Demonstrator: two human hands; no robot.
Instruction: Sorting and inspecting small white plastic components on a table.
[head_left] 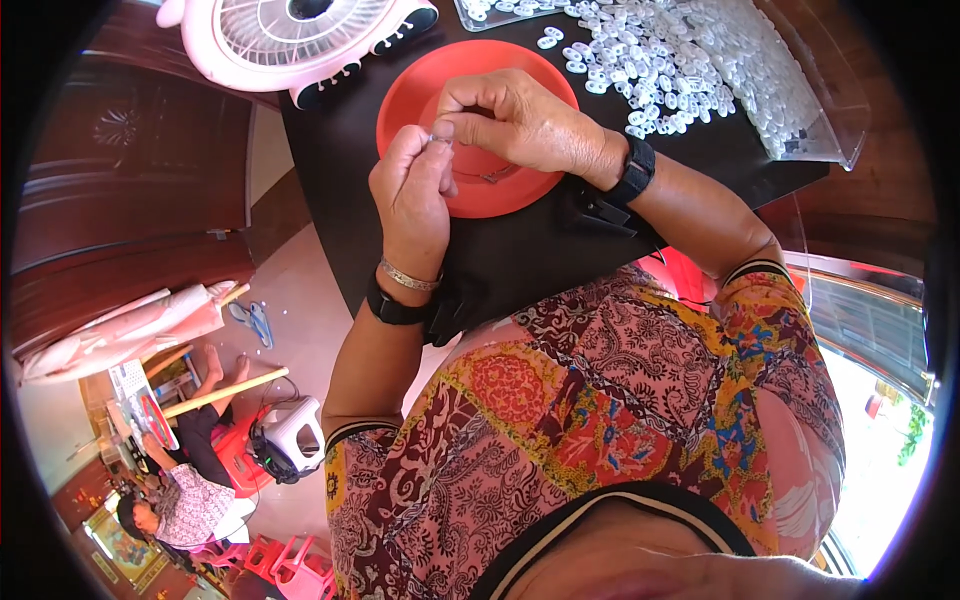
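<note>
Both sets of fingertips meet on a tiny ring-like piece (441, 138) at upper centre: the left hand (412, 195) pinches it from below, the right hand (520, 122) from above, over a red plate (400, 100). This looks like a fitting step; next calls for steady alignment. White loose pieces (680, 60) lie upper right.
</note>
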